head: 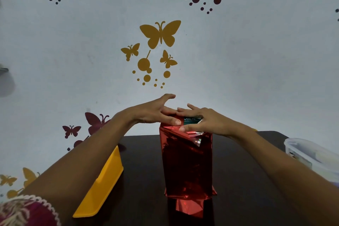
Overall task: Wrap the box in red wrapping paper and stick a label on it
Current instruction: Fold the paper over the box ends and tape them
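Both hands meet on top of the box, fingers straight and lightly spread, not curled. The left hand [152, 112] lies flat across the top's left side with its thumb pressed along the upper front edge. The right hand [205, 121] reaches over the right side, fingers fanned out past the far edge and thumb pushing a fold of foil against the front upper corner. The thumb tips sit just beside each other. The box [191, 119] stands upright near the middle of the dark tabletop [238, 180]. Only a strip of its green top with white letters shows between the hands. Shiny red wrapping paper [187, 167] sheathes its sides, creased and loose near the top right, where a silvery underside peeks out. Surplus paper flares at the base and trails toward the viewer. To the left, well apart from the box, a long yellow tray [102, 187] lies at an angle, partly under the left forearm. At the right edge sits a clear plastic container [311, 152]; its contents are too blurred to tell. A patterned sleeve [23, 211] with pale trim shows at the lower left. Behind the tabletop, a pale wall carries butterfly decals [160, 33] in gold and dark red.
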A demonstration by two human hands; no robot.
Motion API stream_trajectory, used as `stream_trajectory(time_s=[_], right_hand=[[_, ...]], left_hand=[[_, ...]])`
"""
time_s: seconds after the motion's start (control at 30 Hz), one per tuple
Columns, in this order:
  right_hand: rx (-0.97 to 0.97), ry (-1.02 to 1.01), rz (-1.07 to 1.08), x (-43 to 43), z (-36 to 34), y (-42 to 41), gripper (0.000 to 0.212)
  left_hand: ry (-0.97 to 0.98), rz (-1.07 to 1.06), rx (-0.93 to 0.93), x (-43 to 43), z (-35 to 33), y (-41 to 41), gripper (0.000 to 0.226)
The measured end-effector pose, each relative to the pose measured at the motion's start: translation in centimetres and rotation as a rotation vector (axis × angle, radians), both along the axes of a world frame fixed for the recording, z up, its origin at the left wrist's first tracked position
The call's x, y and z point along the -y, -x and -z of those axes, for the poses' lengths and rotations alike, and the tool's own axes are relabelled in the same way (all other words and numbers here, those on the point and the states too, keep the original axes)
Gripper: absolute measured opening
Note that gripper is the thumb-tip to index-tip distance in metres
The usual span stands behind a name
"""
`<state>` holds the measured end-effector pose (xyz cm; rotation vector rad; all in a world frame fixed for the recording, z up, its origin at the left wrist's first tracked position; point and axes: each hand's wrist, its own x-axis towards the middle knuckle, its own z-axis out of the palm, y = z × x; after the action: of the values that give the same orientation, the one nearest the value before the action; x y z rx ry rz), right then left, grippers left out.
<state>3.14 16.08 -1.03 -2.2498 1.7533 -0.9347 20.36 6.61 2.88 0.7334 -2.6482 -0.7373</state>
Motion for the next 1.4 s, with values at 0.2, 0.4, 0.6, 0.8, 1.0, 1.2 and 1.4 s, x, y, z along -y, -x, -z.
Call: stream_trajectory(time_s=[0.2, 0.4, 0.6, 0.8, 1.0, 1.2, 1.4], right_hand=[[0.101, 0.046, 0.026, 0.4, 0.8, 0.6, 0.057], [0.064, 0.048, 0.024, -0.1, 0.6, 0.2, 0.052], [0.310, 0.011, -0.043, -0.9, -0.3, -0.7, 0.073], [0.262, 0.023, 0.021, 0.2, 0.0, -0.8, 0.049], [0.229, 0.064, 0.095, 0.8, 0.5, -0.2, 0.060], [0.219, 0.079, 0.115, 1.0, 0.6, 0.0, 0.055], [0.219, 0.101, 0.076, 0.0, 1.0, 0.1, 0.049]], left_hand=[[-0.046, 0.009, -0.248, 0.8, 2.1, -0.1, 0.095], [-0.068, -0.005, -0.385, 1.2, 3.5, -0.6, 0.073], [0.026, 0.106, -0.124, 1.3, 1.6, -0.5, 0.038], [0.131, 0.114, 0.146, 1.0, -0.3, -0.3, 0.043], [0.164, 0.109, 0.059, 1.5, 1.7, 1.0, 0.055], [0.113, 0.140, 0.063, 1.5, 1.7, 0.9, 0.060], [-0.032, 0.023, -0.253, 1.7, 1.8, -1.0, 0.062]])
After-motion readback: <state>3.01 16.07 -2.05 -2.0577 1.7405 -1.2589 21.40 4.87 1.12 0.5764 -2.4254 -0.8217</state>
